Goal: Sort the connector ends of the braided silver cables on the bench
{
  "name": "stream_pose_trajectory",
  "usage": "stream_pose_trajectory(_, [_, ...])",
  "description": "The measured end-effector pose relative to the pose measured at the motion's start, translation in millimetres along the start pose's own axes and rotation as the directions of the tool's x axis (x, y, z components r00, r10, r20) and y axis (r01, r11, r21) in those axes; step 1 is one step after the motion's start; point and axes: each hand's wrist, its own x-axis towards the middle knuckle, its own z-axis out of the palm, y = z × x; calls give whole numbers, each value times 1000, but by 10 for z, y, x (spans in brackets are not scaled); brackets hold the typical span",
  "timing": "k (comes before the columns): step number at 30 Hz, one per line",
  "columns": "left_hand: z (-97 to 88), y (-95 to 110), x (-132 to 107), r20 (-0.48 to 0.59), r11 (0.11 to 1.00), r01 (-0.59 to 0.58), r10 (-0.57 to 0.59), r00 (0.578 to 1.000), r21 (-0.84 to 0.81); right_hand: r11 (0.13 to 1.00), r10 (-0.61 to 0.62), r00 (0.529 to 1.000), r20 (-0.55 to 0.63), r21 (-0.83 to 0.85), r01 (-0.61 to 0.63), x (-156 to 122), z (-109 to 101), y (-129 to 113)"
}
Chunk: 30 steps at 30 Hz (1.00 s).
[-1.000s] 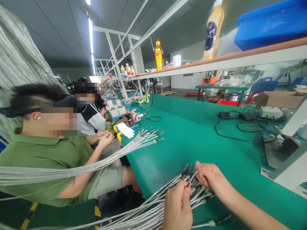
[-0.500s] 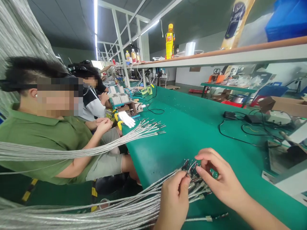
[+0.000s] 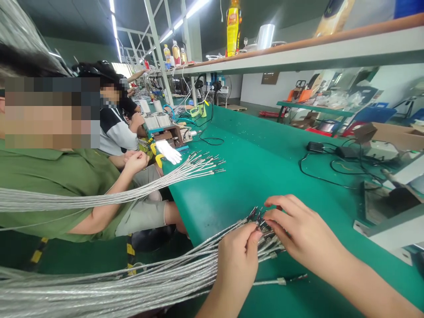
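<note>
A thick bundle of silvery braided cables runs in from the left, its stripped ends fanned over the green bench. My left hand is closed, thumb and forefinger pinching one cable close to its end. Thin dark and light wires stick out beyond those fingers. My right hand meets them from the right, thumb and fingertips drawn together on the wires of the pinched cable; the exact contact is partly hidden. Below my hands, one separate cable end lies on the bench.
A second cable bundle crosses the bench edge beside a seated co-worker. Beyond it lie a white glove and a small machine. Black adapters with cords and a metal stand are to the right, under a shelf.
My right hand's fingers have drawn in from a spread pose onto the wires. My left hand keeps its pinch. The view has tilted down and shifted slightly.
</note>
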Motion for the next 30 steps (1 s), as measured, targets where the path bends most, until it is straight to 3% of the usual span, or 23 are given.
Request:
stream_pose_trajectory(11, [-3, 20, 11, 20, 996, 9, -11, 1000, 87, 996, -60, 998, -1, -72, 60, -30, -17, -2])
stream_pose_trajectory(17, [-4, 18, 6, 7, 996, 12, -13, 1000, 86, 995, -66, 998, -17, 71, 67, -24, 46, 17])
stream_pose_trajectory(24, [-2, 27, 8, -27, 993, 8, -5, 1000, 114, 951, -251, 968, -17, 184, 249, -3, 100, 55])
stream_pose_trajectory(30, [9, 13, -3, -9, 995, 18, -17, 1000, 94, 886, -78, 995, -68, 453, 100, -21, 192, 91])
